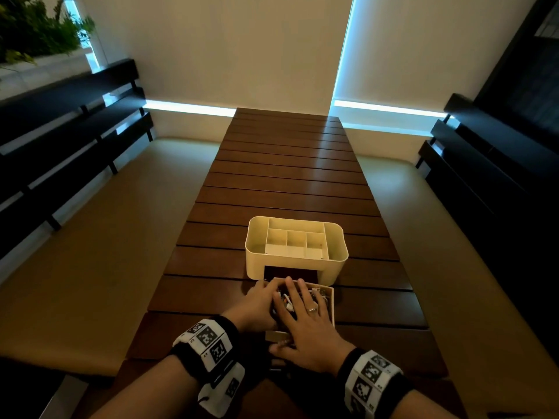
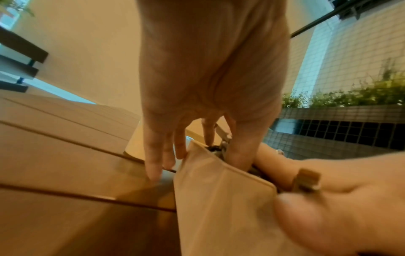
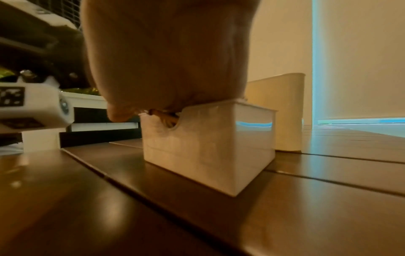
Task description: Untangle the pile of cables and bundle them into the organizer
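The cream organizer [image 1: 290, 266] stands on the slatted wooden table [image 1: 287, 176], its top compartments empty. Its drawer [image 1: 331, 300] sits pulled out in front, stuffed with tangled black and white cables [image 1: 286, 299]. My left hand [image 1: 257, 303] holds the drawer's left wall [image 2: 219, 199]: its fingers [image 2: 153, 166] run down the outside and its thumb [image 2: 241, 152] is inside among the cables [image 2: 215, 149]. My right hand [image 1: 305, 319] lies flat on top of the cables, its palm [image 3: 166, 60] pressing on the drawer [image 3: 208, 150]. A brown strand [image 3: 166, 117] shows in the drawer's front notch.
Beige cushioned benches [image 1: 106, 237] run along both sides of the table, with dark slatted backrests [image 1: 60, 140] behind them. The organizer [image 3: 285, 112] stands just beyond the drawer. A small brown piece [image 2: 306, 178] sticks up by my right hand [image 2: 339, 207].
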The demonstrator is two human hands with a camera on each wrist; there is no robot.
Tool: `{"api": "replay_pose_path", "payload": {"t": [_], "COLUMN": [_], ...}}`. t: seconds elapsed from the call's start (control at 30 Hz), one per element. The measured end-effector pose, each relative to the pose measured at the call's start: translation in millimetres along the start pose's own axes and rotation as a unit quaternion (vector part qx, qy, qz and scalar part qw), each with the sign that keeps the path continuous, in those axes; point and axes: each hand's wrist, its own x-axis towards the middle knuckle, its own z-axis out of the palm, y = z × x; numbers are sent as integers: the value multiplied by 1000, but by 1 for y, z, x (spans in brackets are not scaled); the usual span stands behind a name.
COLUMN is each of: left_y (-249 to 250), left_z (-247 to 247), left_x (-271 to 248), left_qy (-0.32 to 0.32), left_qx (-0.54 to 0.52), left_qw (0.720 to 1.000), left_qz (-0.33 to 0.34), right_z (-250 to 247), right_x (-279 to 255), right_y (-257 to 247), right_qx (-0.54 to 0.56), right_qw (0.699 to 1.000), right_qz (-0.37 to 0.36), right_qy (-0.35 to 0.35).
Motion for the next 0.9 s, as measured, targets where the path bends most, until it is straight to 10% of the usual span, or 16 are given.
{"api": "replay_pose_path", "payload": {"t": [0.17, 0.33, 0.5, 0.77, 0.9], "left_y": [-4, -2, 8, 28, 29], "left_z": [0, 9, -4, -7, -3], "left_x": [-5, -6, -2, 22, 24], "left_qy": [-12, 86, 89, -55, -24], "left_qx": [-102, -38, 54, 258, 315], "left_qw": [994, 990, 988, 959, 942], "left_qz": [33, 102, 116, 102, 110], "right_z": [-12, -33, -35, -34, -26], "right_x": [-5, -15, -7, 7, 6], "right_y": [4, 28, 47, 38, 30], "right_qx": [119, 429, 245, 161, 135], "right_qw": [993, 903, 964, 985, 987], "right_qz": [-16, 12, 73, 63, 75], "right_qy": [15, 34, 72, 16, 47]}}
